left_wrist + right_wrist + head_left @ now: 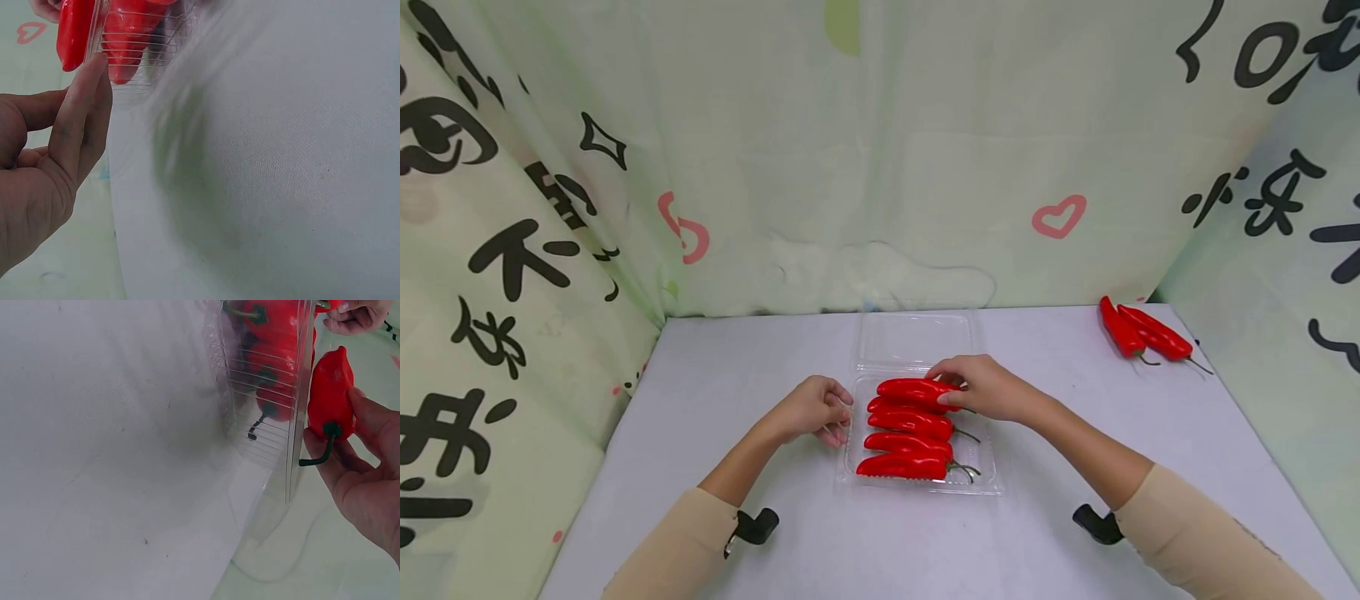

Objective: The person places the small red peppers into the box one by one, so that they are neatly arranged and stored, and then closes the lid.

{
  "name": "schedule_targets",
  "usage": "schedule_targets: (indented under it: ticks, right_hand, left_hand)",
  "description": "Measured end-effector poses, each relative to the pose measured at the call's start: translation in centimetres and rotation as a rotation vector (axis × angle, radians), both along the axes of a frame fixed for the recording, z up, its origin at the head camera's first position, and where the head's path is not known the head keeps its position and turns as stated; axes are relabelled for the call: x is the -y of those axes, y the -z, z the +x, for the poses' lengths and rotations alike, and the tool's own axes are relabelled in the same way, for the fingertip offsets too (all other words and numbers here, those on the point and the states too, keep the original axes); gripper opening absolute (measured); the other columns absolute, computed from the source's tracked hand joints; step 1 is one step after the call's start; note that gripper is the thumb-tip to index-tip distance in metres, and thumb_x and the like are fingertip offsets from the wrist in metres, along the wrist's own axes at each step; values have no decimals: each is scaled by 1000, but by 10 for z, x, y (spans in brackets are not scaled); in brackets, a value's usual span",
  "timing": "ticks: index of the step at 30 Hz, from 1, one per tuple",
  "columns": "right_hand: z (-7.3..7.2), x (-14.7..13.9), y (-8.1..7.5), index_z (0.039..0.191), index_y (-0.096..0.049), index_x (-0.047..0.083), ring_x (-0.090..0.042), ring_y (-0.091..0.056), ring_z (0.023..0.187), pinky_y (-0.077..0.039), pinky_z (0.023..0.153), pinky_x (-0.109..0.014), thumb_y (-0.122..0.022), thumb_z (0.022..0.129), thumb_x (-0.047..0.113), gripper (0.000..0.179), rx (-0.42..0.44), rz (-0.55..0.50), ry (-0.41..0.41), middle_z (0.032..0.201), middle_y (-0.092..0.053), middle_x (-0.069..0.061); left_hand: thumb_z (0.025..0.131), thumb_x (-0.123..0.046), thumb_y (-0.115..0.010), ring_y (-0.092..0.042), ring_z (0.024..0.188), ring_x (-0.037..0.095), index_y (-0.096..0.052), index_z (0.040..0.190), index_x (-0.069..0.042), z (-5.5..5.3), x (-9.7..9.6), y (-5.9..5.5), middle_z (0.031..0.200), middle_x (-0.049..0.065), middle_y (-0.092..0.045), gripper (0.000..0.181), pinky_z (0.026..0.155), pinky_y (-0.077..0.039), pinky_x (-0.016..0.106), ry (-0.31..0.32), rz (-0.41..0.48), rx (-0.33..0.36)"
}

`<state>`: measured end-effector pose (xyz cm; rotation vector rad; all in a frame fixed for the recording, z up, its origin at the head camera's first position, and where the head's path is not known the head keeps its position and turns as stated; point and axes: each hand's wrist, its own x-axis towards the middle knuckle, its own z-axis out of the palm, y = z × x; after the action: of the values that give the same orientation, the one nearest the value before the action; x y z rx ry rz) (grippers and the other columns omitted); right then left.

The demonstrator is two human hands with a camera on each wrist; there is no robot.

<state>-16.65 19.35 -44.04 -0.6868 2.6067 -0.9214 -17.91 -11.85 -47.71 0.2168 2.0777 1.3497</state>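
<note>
Taking my clear tray (990, 481) as the clock: lid (917, 337) flopped open at 12, my right hand (983, 388) at 2, pinching the far red pepper (910, 388), other peppers (906, 465) lined up toward 6. My left hand (820, 410)'s by the 9 o'clock edge. Two loose peppers (1159, 335) lie just past 2 on the white table (737, 367), lol.

A small curtained booth: pale green cloth (760, 125) with black lettering (512, 271) and a pink heart (1060, 207) hangs around three sides of a white worktop (1060, 350). What room lies beyond cannot be told.
</note>
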Motion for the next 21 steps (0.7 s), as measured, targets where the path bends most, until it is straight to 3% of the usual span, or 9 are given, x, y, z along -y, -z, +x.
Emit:
schedule_targets:
  ticks: [21]
  right_hand:
    - [3,7,8,124,-63,6,-15,-68,88,-63,73,-26,-73,95,9,31,35,-14,22,105,-74,-7]
  left_hand:
    - [99,-1,-64,-70,58,18,-58,119,9,0,0,-1,92,24,-71,24,59,-63,31,6,-10,-3]
